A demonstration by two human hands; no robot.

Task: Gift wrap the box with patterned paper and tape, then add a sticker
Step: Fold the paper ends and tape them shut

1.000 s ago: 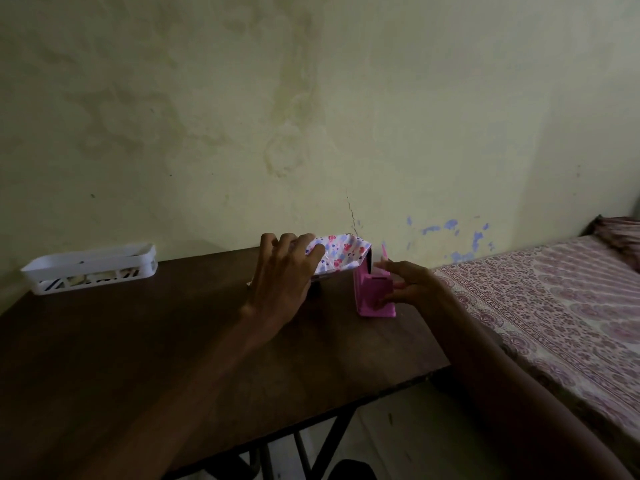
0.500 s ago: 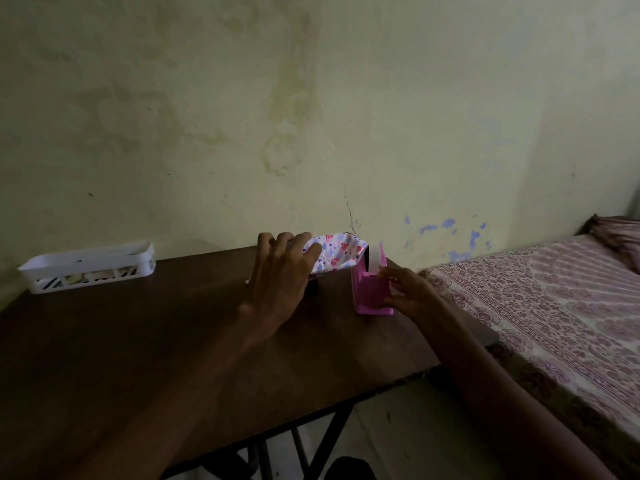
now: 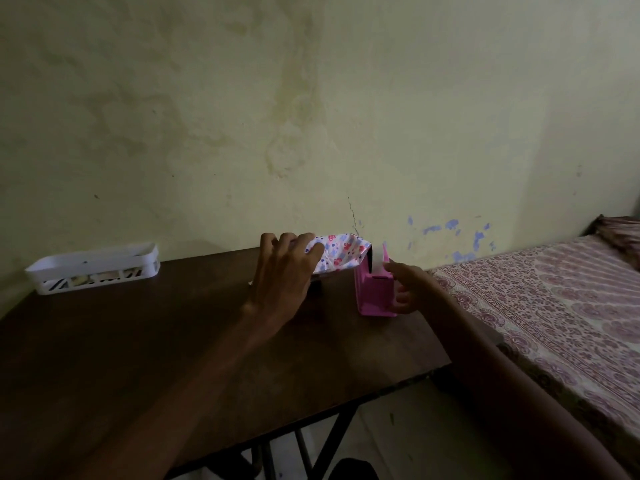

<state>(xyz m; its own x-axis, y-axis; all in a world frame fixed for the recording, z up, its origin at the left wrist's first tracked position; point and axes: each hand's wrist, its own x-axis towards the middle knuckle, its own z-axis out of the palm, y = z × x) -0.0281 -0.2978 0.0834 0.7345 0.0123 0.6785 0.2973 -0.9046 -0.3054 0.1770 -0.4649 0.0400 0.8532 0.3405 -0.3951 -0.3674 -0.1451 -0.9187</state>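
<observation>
Fingers [image 3: 294,242] grip paper [image 3: 341,251], dispenser [image 3: 372,292] (box hidden)

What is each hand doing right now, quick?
Left hand: closed on the patterned paper, fingers curled over it.
Right hand: holding the pink tape dispenser, forefinger at the tape.

Floral paper [image 3: 341,252], pink tape dispenser [image 3: 374,292]

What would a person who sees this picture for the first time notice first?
The bright patterned paper at the far edge of the table, gripped by the left hand. Beside it, the right hand holds a pink tape dispenser. A white basket stands far left.
</observation>
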